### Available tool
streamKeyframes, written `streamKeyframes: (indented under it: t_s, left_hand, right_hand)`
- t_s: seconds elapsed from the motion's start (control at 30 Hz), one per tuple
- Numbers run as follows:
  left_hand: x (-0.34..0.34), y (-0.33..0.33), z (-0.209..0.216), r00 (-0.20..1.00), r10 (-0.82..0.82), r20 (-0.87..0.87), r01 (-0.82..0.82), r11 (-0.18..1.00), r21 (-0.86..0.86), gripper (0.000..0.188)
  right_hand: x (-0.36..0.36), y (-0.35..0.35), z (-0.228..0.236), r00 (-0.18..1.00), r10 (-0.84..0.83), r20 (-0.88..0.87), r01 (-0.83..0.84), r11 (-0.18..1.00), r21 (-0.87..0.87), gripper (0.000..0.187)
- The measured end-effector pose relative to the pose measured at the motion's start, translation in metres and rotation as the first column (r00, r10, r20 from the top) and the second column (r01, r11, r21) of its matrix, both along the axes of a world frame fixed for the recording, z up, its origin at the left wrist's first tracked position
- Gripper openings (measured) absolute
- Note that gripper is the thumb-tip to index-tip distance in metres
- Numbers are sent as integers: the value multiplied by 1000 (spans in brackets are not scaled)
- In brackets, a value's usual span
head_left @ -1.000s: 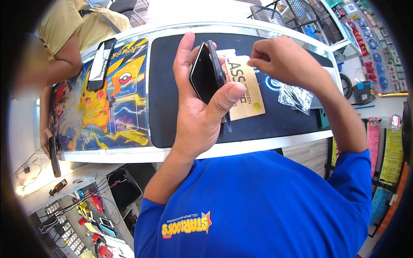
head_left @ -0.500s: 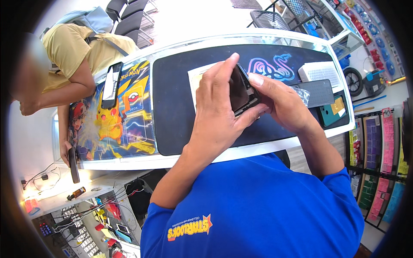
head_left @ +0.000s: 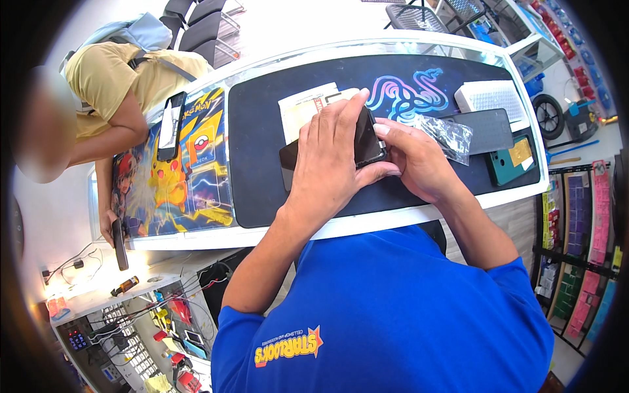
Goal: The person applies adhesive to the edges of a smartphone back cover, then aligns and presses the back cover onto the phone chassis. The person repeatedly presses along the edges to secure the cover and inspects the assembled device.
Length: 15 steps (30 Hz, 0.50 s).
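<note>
A dark smartphone [head_left: 367,139] lies low over the black mat [head_left: 259,144], its glossy face turned up. My left hand [head_left: 325,152] grips it from above, fingers across the middle and thumb along the near edge. At the phone's right end, my right hand [head_left: 422,160] has its thumb on the edge and its fingers curled round the corner. The phone's far left part shows beyond my left hand; its middle is covered. A white and yellow printed paper [head_left: 298,114] lies just behind it.
Right on the mat are a clear plastic bag [head_left: 449,137], a dark flat panel [head_left: 485,128], a white box [head_left: 491,101] and a green phone back [head_left: 511,164]. Left, a phone [head_left: 171,128] lies on a colourful mat [head_left: 203,190]. A person in yellow [head_left: 108,82] leans there, holding a dark phone [head_left: 119,242].
My hands have lowered the phone from a tilted, raised position to nearly flat by the mat. More of the paper and plastic bag shows. The view has shifted slightly.
</note>
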State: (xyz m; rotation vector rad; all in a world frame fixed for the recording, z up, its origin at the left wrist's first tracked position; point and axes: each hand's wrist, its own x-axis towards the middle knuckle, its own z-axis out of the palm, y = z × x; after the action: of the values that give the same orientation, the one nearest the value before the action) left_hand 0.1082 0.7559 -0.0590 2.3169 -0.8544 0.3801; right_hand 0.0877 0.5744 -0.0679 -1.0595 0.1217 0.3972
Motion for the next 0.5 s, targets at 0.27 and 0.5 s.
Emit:
streamKeyframes:
  t_s: [0.27, 0.5]
  left_hand:
    - [0, 15, 3, 998, 36, -50, -49, 953, -299, 100]
    - [-9, 42, 11, 985, 45, -166, -159, 605, -780, 93]
  right_hand:
    - [-4, -7, 1, 996, -53, -70, 50, 998, -50, 52]
    - [-4, -26, 17, 985, 151, 87, -74, 814, -576, 57]
